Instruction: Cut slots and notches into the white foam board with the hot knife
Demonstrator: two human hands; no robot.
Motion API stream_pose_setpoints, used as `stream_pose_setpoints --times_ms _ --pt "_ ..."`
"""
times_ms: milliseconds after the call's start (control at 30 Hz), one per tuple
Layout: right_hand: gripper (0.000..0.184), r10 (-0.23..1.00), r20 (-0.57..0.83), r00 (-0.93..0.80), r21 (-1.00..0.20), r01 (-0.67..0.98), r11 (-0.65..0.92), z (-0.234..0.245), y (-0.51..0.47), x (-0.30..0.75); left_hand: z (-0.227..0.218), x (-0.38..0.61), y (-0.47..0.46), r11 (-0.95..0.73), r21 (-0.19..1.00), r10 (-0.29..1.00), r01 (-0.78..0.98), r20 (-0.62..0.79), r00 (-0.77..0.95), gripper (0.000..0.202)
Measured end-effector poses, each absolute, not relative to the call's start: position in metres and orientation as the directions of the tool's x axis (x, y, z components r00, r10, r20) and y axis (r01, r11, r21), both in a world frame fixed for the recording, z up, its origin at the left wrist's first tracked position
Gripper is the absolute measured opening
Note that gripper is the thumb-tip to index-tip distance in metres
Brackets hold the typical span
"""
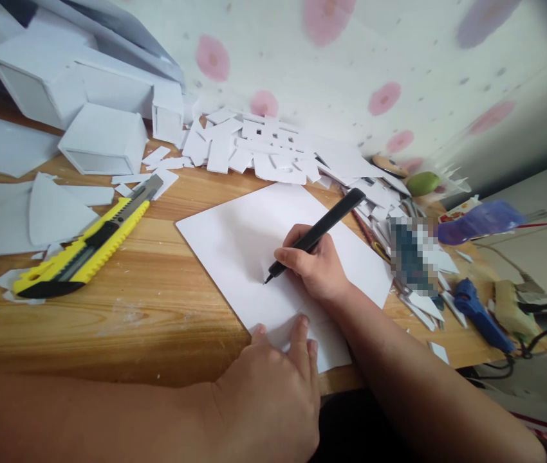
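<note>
A white sheet (235, 238) lies at a slant on the wooden table. My right hand (319, 263) grips a black pen (324, 226), its fine tip at or just above the sheet's surface; I cannot tell if it touches. Below it, my left hand (273, 386) rests on the sheet's near edge, thumb and fingers stretched out and holding nothing. To the left, a yellow utility knife (94, 241) lies on the table with its blade end pointing away from me.
White box-like models (104, 135) stand at the back left. Cut white scraps (264, 145) pile along the wall. On the right are a blue glue gun (479, 312), a power strip (512, 308) with cables, a purple bottle-like object (483, 222) and a green fruit-like object (423, 184).
</note>
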State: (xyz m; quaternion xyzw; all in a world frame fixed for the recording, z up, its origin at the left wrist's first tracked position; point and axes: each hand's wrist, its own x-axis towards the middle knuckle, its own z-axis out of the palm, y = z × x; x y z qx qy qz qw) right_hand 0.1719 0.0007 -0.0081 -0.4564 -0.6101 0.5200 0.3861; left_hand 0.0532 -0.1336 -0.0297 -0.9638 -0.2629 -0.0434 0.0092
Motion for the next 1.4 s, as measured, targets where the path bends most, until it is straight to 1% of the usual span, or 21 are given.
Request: stream_pose_setpoints --times_ms 133,333,567,767,867,1100,1267,1400 --pt "0.028 0.958 -0.003 -0.287 -0.991 0.127 0.035 -0.011 0.001 0.173 -0.027 0.051 -0.133 -0.864 -0.014 0.502 0.504 0.064 0.862 0.051" --pt "0.028 0.961 0.035 -0.273 -0.995 0.086 0.06 -0.016 0.003 0.176 -0.023 0.049 -0.132 -0.856 -0.029 0.515 0.516 0.018 0.857 0.051" --pt "0.026 0.964 0.061 -0.257 -0.994 0.076 0.083 -0.019 0.006 0.177 -0.032 0.051 -0.135 -0.838 -0.033 0.543 0.545 0.057 0.838 0.05" --pt "0.024 0.966 0.08 -0.247 -0.995 0.039 0.092 -0.022 0.008 0.178 -0.036 0.051 -0.137 -0.842 -0.034 0.535 0.539 0.078 0.841 0.05" --pt "0.023 0.967 0.087 -0.241 -0.995 0.023 0.095 -0.024 0.008 0.178 -0.037 0.052 -0.138 -0.838 -0.032 0.542 0.545 0.071 0.837 0.051" --pt "0.023 0.97 0.086 -0.229 -0.996 -0.013 0.086 -0.026 0.01 0.178 -0.037 0.049 -0.138 -0.847 -0.091 0.517 0.524 0.096 0.851 0.05" --pt "0.023 0.971 0.074 -0.227 -0.997 -0.02 0.071 -0.025 0.01 0.178 -0.038 0.049 -0.139 -0.848 -0.072 0.52 0.525 0.086 0.85 0.051" --pt "0.022 0.972 0.067 -0.225 -0.998 -0.03 0.062 -0.024 0.009 0.178 -0.04 0.05 -0.14 -0.842 -0.062 0.528 0.536 0.11 0.842 0.049"
